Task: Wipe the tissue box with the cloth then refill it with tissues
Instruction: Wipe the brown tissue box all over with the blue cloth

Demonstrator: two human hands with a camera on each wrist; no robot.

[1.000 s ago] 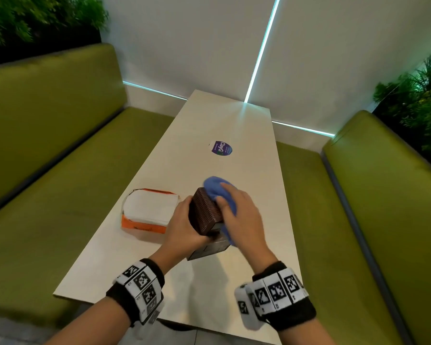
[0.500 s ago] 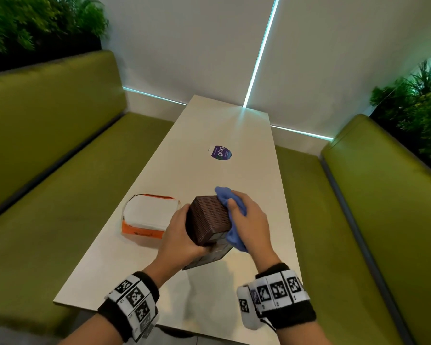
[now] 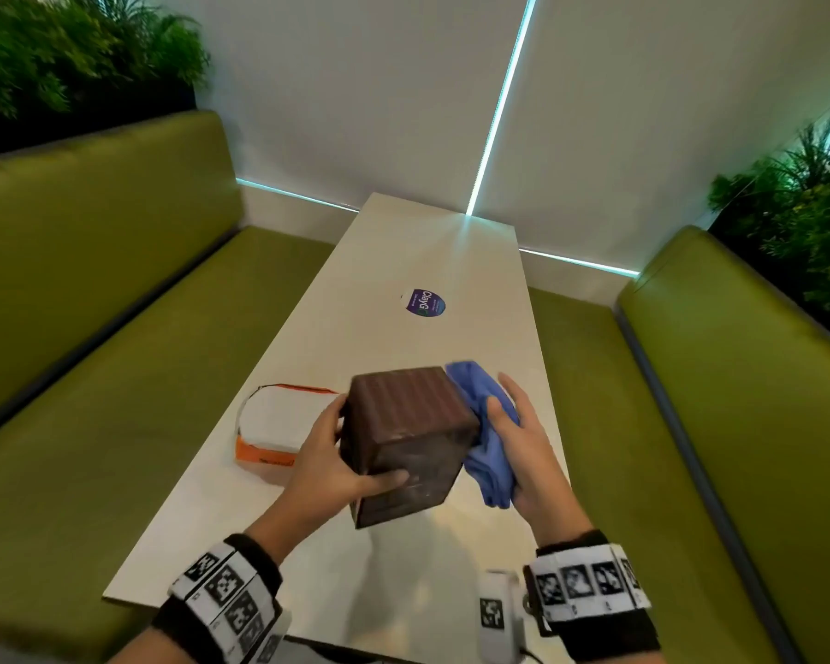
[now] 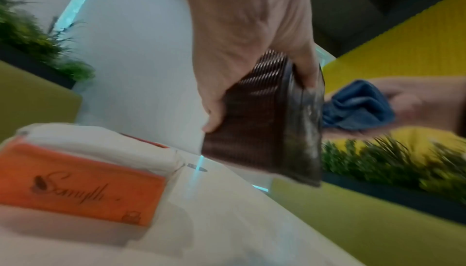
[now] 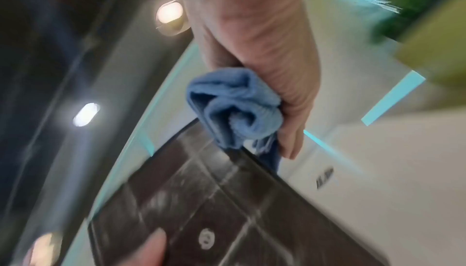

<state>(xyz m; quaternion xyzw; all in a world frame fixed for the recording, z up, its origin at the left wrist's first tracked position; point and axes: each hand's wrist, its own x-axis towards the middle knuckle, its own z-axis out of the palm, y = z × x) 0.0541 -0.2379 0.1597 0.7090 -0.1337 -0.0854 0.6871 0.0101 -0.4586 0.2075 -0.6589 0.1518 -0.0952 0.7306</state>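
Above the white surface between green benches, the left hand clamps the tilted tissue box while the right hand bunches the cloth against its side: wiping underway, with the tissues next.

I am seeing bare table lying open beyond the round sticker and along the near edge. The tissue pack is sitting just left of my left hand, blocking that side. The box is filling the gap between both hands; the cloth is crowding my right hand. Green benches are hemming both sides.
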